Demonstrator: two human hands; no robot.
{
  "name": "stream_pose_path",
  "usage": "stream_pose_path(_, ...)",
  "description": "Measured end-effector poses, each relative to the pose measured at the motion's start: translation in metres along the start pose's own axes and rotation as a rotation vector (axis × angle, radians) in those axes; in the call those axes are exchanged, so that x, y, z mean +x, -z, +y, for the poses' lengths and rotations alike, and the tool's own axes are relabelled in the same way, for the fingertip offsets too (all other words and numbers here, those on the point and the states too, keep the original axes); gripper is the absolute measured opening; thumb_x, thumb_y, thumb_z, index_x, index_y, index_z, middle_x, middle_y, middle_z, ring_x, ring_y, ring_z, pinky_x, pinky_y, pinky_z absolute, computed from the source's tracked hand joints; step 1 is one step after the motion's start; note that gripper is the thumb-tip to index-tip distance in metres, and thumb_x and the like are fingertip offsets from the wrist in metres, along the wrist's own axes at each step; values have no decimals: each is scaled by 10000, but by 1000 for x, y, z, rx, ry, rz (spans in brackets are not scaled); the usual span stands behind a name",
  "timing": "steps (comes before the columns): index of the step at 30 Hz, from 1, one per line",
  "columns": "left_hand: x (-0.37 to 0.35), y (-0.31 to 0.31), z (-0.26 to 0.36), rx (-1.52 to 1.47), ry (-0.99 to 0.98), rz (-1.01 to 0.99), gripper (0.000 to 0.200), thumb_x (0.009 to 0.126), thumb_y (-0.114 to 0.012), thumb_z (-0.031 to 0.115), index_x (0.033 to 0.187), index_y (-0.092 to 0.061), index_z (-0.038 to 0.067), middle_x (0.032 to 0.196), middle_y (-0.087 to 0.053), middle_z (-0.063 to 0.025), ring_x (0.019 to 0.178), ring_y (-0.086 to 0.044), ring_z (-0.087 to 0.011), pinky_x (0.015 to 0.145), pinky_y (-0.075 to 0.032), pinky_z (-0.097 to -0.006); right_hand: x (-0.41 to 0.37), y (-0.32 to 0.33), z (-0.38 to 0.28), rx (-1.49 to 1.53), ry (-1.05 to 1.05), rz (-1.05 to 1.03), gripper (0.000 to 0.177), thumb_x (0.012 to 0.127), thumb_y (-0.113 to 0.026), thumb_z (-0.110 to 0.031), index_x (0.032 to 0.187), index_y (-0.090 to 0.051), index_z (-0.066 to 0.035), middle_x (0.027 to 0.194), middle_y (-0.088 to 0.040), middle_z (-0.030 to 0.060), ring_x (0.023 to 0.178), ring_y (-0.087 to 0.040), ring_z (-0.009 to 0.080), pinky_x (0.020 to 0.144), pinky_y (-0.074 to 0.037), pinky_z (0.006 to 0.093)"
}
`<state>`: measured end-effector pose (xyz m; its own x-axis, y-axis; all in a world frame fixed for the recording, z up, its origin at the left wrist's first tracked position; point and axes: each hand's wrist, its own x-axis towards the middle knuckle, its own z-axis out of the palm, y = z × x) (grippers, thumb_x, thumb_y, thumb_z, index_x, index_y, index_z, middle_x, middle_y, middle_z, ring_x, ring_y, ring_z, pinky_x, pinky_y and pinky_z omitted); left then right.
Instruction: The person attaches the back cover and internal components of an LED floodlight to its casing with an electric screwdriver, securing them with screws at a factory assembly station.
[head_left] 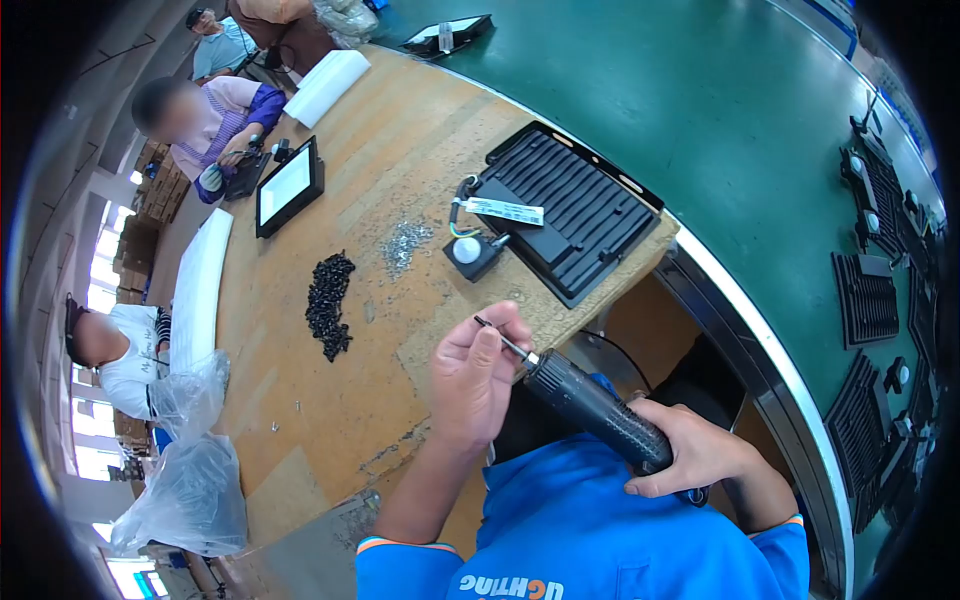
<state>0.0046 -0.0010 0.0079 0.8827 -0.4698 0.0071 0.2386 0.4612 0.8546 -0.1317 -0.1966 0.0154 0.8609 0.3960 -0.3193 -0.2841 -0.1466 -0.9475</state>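
Observation:
My right hand (690, 448) is wrapped around the black body of an electric screwdriver (600, 412), whose thin metal bit points up and to the left. At the bit's tip, my left hand (478, 375) is closed, with thumb and fingers pinching a small black screw (482, 321). Just beyond my hands lies a black ribbed floodlight housing (585, 215), its back facing up. A white label (505, 211) and a small black sensor box with a white dome (467, 250) are at its near left side.
Left of the housing lie a heap of black screws (329, 305) and scattered silver screws (405, 246). Another floodlight (290, 187) stands farther left. A green conveyor belt (700, 120) carrying housings runs along the right. Co-workers sit across the wooden table (385, 330).

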Motion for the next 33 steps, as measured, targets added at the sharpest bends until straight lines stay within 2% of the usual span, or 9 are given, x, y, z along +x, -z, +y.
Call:
stream_pose_path(3,-4,-14,-5,61,-77,50,511,916,-521,385,1220,-467,-23,1045,-584,-139,975,-557,-207,834,-451,-315,8,-4,-7,-52,39,48,591,692,-754,-249,1139,-469,14,780,-588,120,719,-606,212,672,-469,311)
stream_pose_path(5,-16,-14,-16,117,-111,-74,631,907,-506,441,1309,-349,-20,1116,-566,-178,1061,-538,-237,907,-433,-340,13,-8,-13,-112,61,100,602,692,-756,-258,1138,-458,16,781,-596,142,732,-631,252,671,-482,334)
stream_pose_path(7,-33,-23,-27,40,27,-209,585,908,-519,413,1274,-343,-9,1047,-577,-177,1029,-553,-249,929,-424,-398,23,-15,-11,-148,125,153,609,691,-758,-264,1139,-453,15,783,-600,157,734,-635,280,670,-487,347)
stream_pose_path(9,-33,-33,-26,14,19,-138,324,924,-504,314,1105,-398,68,839,-543,-108,846,-577,-244,928,-420,-474,28,-22,-8,-180,168,222,616,691,-760,-269,1140,-447,14,786,-604,173,736,-639,309,670,-492,361)
stream_pose_path(12,-31,-36,-22,-22,-29,-156,288,921,-507,296,1095,-406,89,791,-516,-82,761,-553,-218,908,-443,-464,28,-19,-11,-208,314,265,627,676,-770,-283,1135,-452,4,808,-615,178,745,-623,342,679,-495,378)
stream_pose_path(17,-29,-28,-20,-2,-147,-118,272,929,-504,290,1089,-407,92,797,-518,-81,759,-553,-207,834,-494,-437,11,-17,20,-325,380,386,519,651,-789,-277,1032,-559,-11,836,-625,126,803,-622,290,699,-489,350)
stream_pose_path(19,-30,-27,-21,-175,-111,-146,218,912,-530,147,1073,-413,58,853,-555,-122,807,-570,-226,873,-460,-464,6,-20,27,-251,335,428,461,637,-803,-242,975,-595,-7,830,-626,120,781,-627,278,692,-491,338)
stream_pose_path(23,-33,-29,-26,-158,-151,-155,213,907,-517,114,1080,-406,58,856,-554,-120,820,-568,-224,875,-459,-466,3,-22,36,-151,309,522,455,606,-835,-199,953,-611,-8,823,-630,103,737,-625,217,662,-491,310)
stream_pose_path(33,-39,-30,-29,-175,-136,-111,187,902,-506,92,1059,-413,54,853,-553,-111,816,-565,-214,890,-446,-474,6,-24,39,-71,254,423,489,569,-868,-229,934,-613,-25,870,-610,72,785,-586,155,712,-456,256)
